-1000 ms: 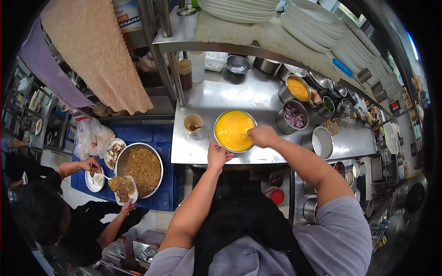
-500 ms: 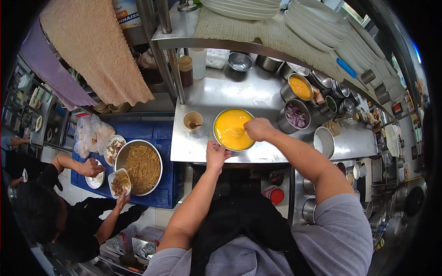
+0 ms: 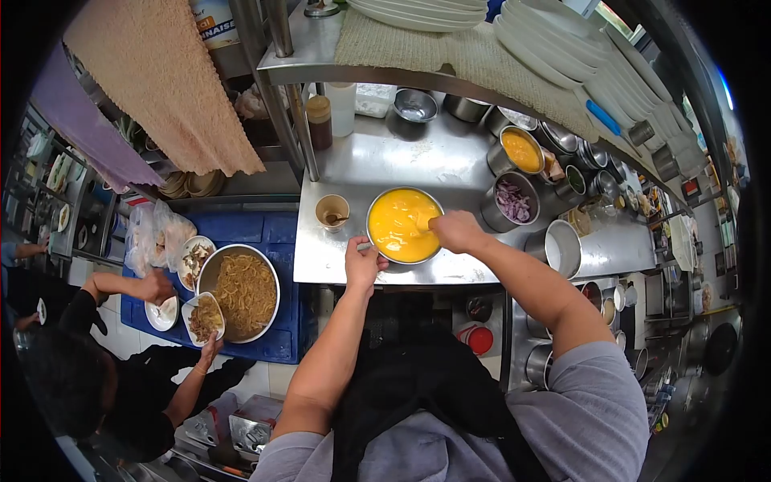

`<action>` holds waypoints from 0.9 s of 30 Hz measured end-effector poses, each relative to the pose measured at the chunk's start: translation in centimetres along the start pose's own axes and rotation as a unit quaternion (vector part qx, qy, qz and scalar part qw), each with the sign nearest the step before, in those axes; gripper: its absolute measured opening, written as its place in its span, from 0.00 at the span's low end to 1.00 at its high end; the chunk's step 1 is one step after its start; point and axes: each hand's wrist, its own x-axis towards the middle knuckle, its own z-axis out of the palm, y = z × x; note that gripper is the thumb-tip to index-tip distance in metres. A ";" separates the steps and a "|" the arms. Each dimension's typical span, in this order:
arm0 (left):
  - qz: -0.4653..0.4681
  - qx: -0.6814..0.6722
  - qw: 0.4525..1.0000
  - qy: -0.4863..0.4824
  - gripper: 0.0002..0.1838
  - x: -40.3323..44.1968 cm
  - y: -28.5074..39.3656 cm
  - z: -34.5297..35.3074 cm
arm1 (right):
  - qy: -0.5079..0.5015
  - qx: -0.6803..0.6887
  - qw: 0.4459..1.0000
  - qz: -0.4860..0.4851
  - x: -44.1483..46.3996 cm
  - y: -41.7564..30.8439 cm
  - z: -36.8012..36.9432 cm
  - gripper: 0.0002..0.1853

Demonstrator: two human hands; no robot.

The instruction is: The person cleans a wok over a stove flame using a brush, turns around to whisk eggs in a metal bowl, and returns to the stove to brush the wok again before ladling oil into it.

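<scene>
A round metal bowl (image 3: 369, 234) of yellow liquid, like beaten egg (image 3: 393, 225), sits near the front edge of the steel counter. My left hand (image 3: 365, 263) pinches its rim at the near left side. Over the right rim, my right hand (image 3: 458, 231) is closed around a utensil (image 3: 423, 224) that dips into the liquid; its end is coated yellow, so its exact kind is hidden. Left of the bowl stands a paper cup (image 3: 332, 210) with a spoon in it. To the right is a metal pot of chopped purple onion (image 3: 512, 201).
A pot of orange-yellow liquid (image 3: 522, 150) and several other pots stand at the back right. Plates (image 3: 554, 48) are stacked on the shelf above. At left, a co-worker (image 3: 88, 386) handles a white bowl (image 3: 204, 318) beside a large bowl of noodles (image 3: 246, 293).
My right hand has shifted slightly, and more of the coated utensil shows above the liquid. My left hand still grips the rim. The co-worker's upper hand has moved a little and is blurred.
</scene>
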 end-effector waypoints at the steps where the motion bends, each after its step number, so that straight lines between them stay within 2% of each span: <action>1: 0.009 -0.020 1.000 0.001 0.15 -0.2 -0.3 -0.2 | -0.001 0.001 1.000 0.000 -0.3 0.2 -0.8 0.11; 3: 0.016 -0.040 0.999 0.004 0.16 -1.1 -1.0 -0.6 | 0.069 0.093 0.992 0.056 -0.8 1.2 -2.2 0.11; 4: -0.007 -0.046 0.999 -0.001 0.17 -1.7 -1.2 -0.4 | 0.069 0.091 0.992 0.056 -0.8 1.2 -1.3 0.11; 6: -0.049 -0.043 0.998 -0.021 0.17 -2.9 -1.1 0.5 | 0.012 -0.008 0.997 0.072 -1.8 0.5 1.1 0.12; 7: -0.047 -0.040 0.998 -0.034 0.15 -3.1 -1.5 1.0 | 0.029 0.030 0.999 0.020 -2.6 0.1 1.6 0.12; 8: -0.048 -0.036 0.997 -0.044 0.13 -3.2 -1.7 1.3 | 0.029 0.028 0.999 0.019 -2.1 0.7 1.4 0.12; 10: -0.050 -0.041 0.997 -0.043 0.12 -2.7 -1.8 1.8 | 0.072 0.105 0.990 0.057 -1.4 1.6 -1.1 0.12; 11: -0.049 -0.042 0.997 -0.047 0.10 -2.6 -1.9 1.8 | 0.120 0.161 0.973 0.112 -1.7 1.5 -2.1 0.11; 12: -0.048 -0.039 0.997 -0.050 0.10 -2.6 -1.8 1.8 | 0.122 0.161 0.973 0.115 -1.9 1.4 -0.7 0.11; 14: -0.055 -0.015 0.997 -0.054 0.09 -2.1 -1.3 2.0 | 0.002 0.001 0.999 0.040 -1.8 1.3 2.5 0.11; 16: -0.051 -0.024 0.997 -0.055 0.08 -1.9 -1.6 1.9 | -0.011 0.014 1.000 0.005 -2.8 0.9 -0.1 0.11; 18: -0.045 -0.028 0.997 -0.054 0.07 -1.6 -1.5 1.5 | 0.100 0.138 0.980 0.097 -2.2 1.8 -1.8 0.12; 19: -0.044 -0.023 0.997 -0.054 0.07 -1.5 -1.4 1.5 | 0.111 0.112 0.976 0.147 -2.1 1.2 -1.5 0.11; 20: -0.042 -0.021 0.997 -0.056 0.07 -1.6 -1.3 1.5 | 0.068 0.007 0.993 0.099 -1.3 2.1 2.2 0.11; 22: -0.044 -0.006 0.998 -0.046 0.07 -1.5 -1.2 1.5 | 0.010 0.028 0.999 0.009 -2.4 0.5 2.2 0.11; 24: -0.039 -0.007 0.998 -0.041 0.06 -1.1 -1.2 1.3 | 0.026 0.060 0.998 -0.015 -1.4 1.5 -0.1 0.12; 26: -0.036 0.000 0.999 -0.038 0.06 -1.1 -1.2 0.9 | 0.065 0.122 0.978 0.154 -0.8 1.1 -1.7 0.12; 27: -0.026 0.011 0.999 -0.025 0.06 -1.0 -0.9 0.9 | -0.006 0.018 0.993 0.120 -0.1 0.9 0.5 0.13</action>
